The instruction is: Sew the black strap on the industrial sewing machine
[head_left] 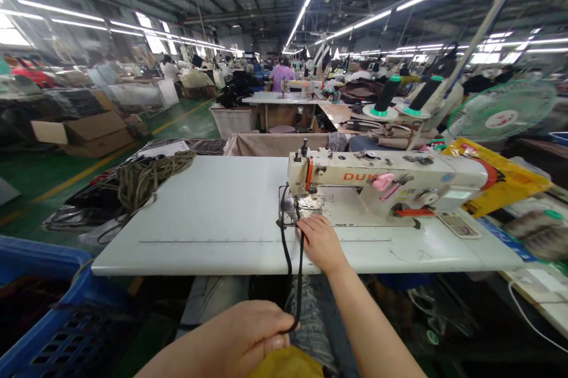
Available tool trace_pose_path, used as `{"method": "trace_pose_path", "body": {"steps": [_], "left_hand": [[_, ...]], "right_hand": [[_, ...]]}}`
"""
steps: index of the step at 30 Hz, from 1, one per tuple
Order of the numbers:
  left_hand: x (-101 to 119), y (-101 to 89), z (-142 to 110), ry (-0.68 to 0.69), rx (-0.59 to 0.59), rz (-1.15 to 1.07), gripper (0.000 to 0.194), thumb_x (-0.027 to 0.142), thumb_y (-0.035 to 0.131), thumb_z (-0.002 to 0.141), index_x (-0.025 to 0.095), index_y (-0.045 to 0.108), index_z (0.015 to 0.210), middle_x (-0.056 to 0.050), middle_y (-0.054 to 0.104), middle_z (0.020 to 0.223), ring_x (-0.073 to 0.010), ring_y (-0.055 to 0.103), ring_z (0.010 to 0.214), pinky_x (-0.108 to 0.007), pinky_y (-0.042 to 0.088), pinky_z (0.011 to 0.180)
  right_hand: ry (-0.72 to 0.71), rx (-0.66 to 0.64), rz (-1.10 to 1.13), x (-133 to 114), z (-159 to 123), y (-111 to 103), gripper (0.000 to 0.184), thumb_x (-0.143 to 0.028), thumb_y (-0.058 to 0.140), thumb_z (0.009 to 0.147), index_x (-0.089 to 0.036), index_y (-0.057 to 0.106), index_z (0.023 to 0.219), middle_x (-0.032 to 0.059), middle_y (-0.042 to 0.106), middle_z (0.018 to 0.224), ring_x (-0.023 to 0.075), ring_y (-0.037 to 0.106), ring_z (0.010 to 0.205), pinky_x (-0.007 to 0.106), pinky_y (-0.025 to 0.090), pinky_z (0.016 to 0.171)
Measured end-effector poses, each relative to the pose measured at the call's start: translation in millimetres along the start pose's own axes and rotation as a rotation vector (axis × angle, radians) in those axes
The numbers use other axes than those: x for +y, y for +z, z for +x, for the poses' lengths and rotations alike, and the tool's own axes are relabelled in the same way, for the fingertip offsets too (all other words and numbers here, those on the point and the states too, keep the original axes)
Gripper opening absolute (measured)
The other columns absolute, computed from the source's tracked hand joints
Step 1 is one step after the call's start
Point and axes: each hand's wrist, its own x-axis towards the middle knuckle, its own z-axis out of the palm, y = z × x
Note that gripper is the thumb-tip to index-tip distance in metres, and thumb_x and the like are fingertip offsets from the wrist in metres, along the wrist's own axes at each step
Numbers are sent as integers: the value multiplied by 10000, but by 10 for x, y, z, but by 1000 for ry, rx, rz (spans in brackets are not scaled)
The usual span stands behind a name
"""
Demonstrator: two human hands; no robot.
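A thin black strap point(300, 271) runs from the needle area of the cream sewing machine point(381, 183) down over the front edge of the white table point(213, 218). My right hand point(320, 242) lies flat on the table just in front of the needle, pressing the strap's upper end. My left hand point(246, 336) is below the table edge, close to my lap, pinching the strap's lower loop. Yellow fabric point(288, 363) shows beneath my left hand.
A tangle of olive cord point(142, 180) sits at the table's far left. A blue crate point(44, 313) stands at lower left, a yellow bag point(501, 180) and a green fan point(501, 112) at right. Thread cones point(388, 97) stand behind the machine. Other workers sit at distant tables.
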Motion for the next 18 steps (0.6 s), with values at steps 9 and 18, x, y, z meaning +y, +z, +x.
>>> {"method": "trace_pose_path", "body": {"steps": [9, 18], "left_hand": [[228, 91, -42, 182, -46, 153, 222, 340, 469, 1111, 225, 615, 990, -46, 711, 973, -229, 667, 918, -302, 455, 791], [305, 107, 34, 233, -118, 137, 150, 264, 572, 1071, 227, 567, 925, -30, 715, 942, -236, 678, 915, -311, 448, 776]], "right_hand": [[-66, -5, 8, 3, 8, -36, 218, -179, 556, 1059, -197, 761, 1128, 87, 791, 1165, 240, 703, 1057, 470, 486, 1102], [-56, -31, 10, 20, 16, -22, 274, -207, 530, 1067, -189, 767, 1204, 112, 786, 1230, 254, 716, 1112, 495, 494, 1123]]}}
